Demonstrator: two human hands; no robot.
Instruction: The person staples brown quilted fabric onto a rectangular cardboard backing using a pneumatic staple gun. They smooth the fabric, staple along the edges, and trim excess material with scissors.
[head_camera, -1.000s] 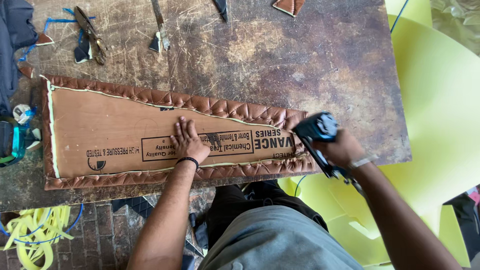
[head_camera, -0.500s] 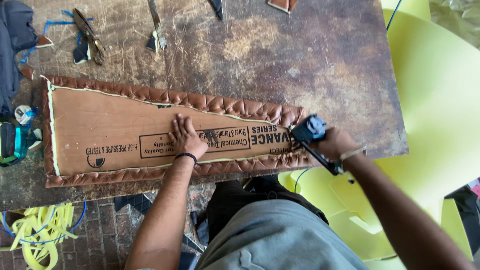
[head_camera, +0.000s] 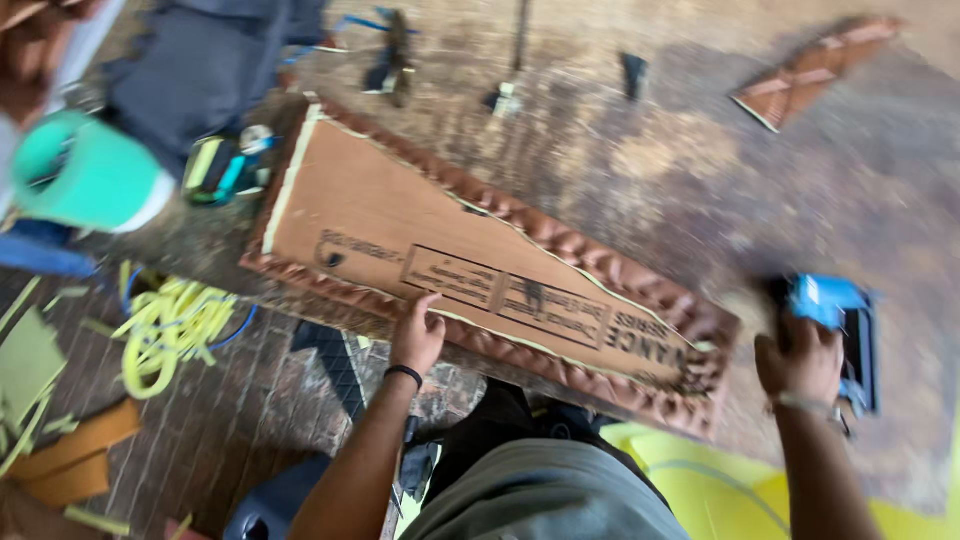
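A long tapered plywood panel (head_camera: 420, 225) with brown quilted leather folded over its edges lies face down on a worn wooden workbench (head_camera: 700, 170). My left hand (head_camera: 417, 335) rests on the panel's near edge, fingers spread, a dark band on the wrist. My right hand (head_camera: 800, 365) grips a blue and black staple gun (head_camera: 835, 330), held just off the panel's narrow right end. The view is blurred by motion.
A teal roll (head_camera: 85, 175) and a dark cloth (head_camera: 205, 70) sit at the left. A small quilted offcut (head_camera: 810, 70) and hand tools (head_camera: 505, 95) lie at the bench's far side. Yellow cord (head_camera: 170, 330) lies on the brick floor. Yellow foam (head_camera: 700, 480) is below right.
The view has swung and tilted. My left hand slid from the panel's middle to its near edge. My right hand drew the staple gun off the panel's right end.
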